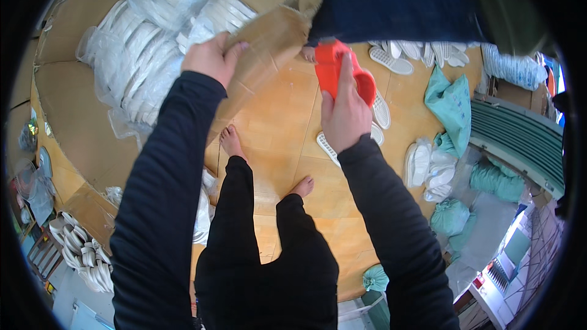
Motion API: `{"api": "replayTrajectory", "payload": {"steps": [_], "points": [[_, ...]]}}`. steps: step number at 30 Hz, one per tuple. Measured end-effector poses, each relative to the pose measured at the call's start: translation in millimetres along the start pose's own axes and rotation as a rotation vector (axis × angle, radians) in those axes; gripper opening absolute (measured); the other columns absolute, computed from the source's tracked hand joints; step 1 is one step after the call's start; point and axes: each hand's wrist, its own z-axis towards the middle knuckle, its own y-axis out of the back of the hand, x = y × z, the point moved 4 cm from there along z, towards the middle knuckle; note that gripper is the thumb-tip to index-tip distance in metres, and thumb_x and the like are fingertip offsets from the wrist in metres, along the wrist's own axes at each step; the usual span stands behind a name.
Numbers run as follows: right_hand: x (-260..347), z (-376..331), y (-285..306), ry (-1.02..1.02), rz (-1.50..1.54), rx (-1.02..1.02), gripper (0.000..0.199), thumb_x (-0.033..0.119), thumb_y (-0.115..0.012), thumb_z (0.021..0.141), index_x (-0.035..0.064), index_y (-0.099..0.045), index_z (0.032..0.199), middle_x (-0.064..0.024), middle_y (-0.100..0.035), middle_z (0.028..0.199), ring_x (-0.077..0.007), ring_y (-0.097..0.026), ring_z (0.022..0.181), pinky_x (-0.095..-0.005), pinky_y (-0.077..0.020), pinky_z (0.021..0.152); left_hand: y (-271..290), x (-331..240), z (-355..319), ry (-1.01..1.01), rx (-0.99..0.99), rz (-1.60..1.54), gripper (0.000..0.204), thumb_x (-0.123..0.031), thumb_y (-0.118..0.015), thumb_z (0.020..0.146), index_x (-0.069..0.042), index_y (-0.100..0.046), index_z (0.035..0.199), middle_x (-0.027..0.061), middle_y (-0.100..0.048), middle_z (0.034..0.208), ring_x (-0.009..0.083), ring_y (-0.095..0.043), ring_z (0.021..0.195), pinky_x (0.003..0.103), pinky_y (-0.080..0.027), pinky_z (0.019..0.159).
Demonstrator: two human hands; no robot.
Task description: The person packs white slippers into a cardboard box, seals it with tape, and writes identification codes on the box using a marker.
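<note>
My left hand (pixel 211 61) grips the upper edge of a large cardboard box's flap (pixel 263 46), with the thumb on top and the other fingers partly hidden. Inside the box (pixel 67 98), just left of that hand, white shoe soles (pixel 143 55) lie stacked in clear plastic bags. To the right, my right hand (pixel 347 113) holds a red plastic tape dispenser (pixel 333 61) above the floor, its index finger stretched along it. The dispenser is apart from the flap.
Another person's dark-clothed leg (pixel 391 6) stands close beyond the dispenser. White soles (pixel 382 110) lie on the wooden floor (pixel 275 122) under my right hand. Green bags (pixel 449 107) and a plastic-wrapped bundle (pixel 513 67) are at right; more soles (pixel 79 250) are piled lower left.
</note>
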Motion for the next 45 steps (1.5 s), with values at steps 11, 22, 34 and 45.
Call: {"api": "replayTrajectory", "payload": {"steps": [11,22,34,45], "points": [[0.9,3.2,25.7,0.046,-0.086,0.081,0.078,0.014,-0.06,0.086,0.0031,-0.017,0.15,-0.0189,-0.064,0.087,-0.0355,-0.064,0.067,-0.0448,-0.0513,0.061,-30.5,-123.4,44.8,-0.029,0.155,-0.028,0.039,-0.022,-0.063,0.082,-0.007,-0.062,0.118,0.0171,-0.069,0.11,0.0378,-0.065,0.098,0.039,-0.051,0.088],[3.8,4.1,36.4,0.074,-0.118,0.019,0.077,0.017,-0.065,0.087,0.0082,-0.023,0.15,-0.014,-0.065,0.085,-0.0329,-0.064,0.068,-0.0408,-0.0498,0.063,-23.2,-55.0,20.2,-0.032,0.414,-0.469,0.029,-0.017,-0.061,0.091,0.002,-0.067,0.112,0.0071,-0.072,0.091,0.0095,-0.063,0.079,0.026,-0.05,0.074],[39.6,4.8,52.9,0.558,-0.53,0.144,0.075,0.01,-0.062,0.079,0.0186,-0.036,0.149,-0.0033,-0.059,0.072,-0.0203,-0.06,0.063,-0.034,-0.0436,0.068,-40.7,-34.8,-71.3,0.141,0.256,-0.72,0.019,-0.015,-0.061,0.092,0.004,-0.065,0.09,0.0147,-0.064,0.068,0.0159,-0.058,0.061,0.033,-0.046,0.061],[54.3,19.1,61.6,0.737,-0.754,0.272,0.074,0.005,-0.059,0.078,0.0205,-0.04,0.147,-0.0038,-0.058,0.074,-0.0198,-0.061,0.069,-0.0345,-0.0424,0.071,-41.5,-39.3,-76.9,0.222,0.266,-0.623,0.025,-0.019,-0.06,0.094,0.006,-0.066,0.09,0.0082,-0.061,0.062,0.0075,-0.049,0.058,0.03,-0.043,0.056]]}}
